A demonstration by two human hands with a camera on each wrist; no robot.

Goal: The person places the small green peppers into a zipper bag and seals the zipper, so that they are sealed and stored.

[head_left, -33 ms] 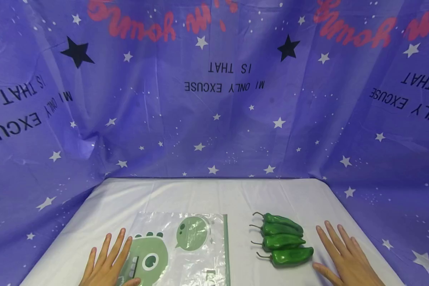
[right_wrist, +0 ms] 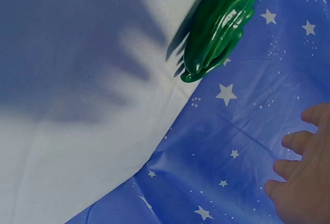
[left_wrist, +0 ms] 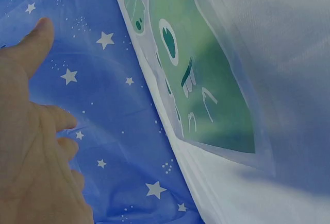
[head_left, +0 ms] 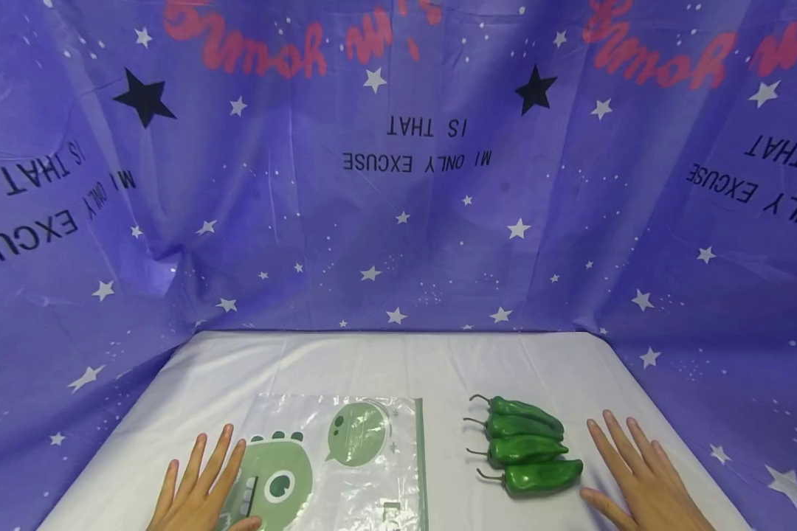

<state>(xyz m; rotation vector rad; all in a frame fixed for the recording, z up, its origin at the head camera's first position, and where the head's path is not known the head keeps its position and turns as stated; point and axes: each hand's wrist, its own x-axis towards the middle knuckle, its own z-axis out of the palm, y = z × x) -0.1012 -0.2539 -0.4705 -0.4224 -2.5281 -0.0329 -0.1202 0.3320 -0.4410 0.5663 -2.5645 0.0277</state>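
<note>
Several green peppers (head_left: 534, 448) lie in a stacked row on the white table, stems pointing left; they also show at the top of the right wrist view (right_wrist: 219, 26). To their left lies a flat clear bag (head_left: 398, 442) with a green cartoon face (left_wrist: 206, 80) printed on it and a green strip along its right edge. My left hand (head_left: 195, 490), fingers spread, is over the bag's left side and holds nothing; in the left wrist view the hand (left_wrist: 36, 141) appears at the left. My right hand (head_left: 647, 483), also spread and holding nothing, is just right of the peppers; its fingers (right_wrist: 294, 141) show at lower right.
The white-covered table (head_left: 345, 361) has its back edge against a purple-blue sheet (head_left: 438, 243) with stars and lettering, which also hangs on both sides. Shadows fall on the white cover in both wrist views.
</note>
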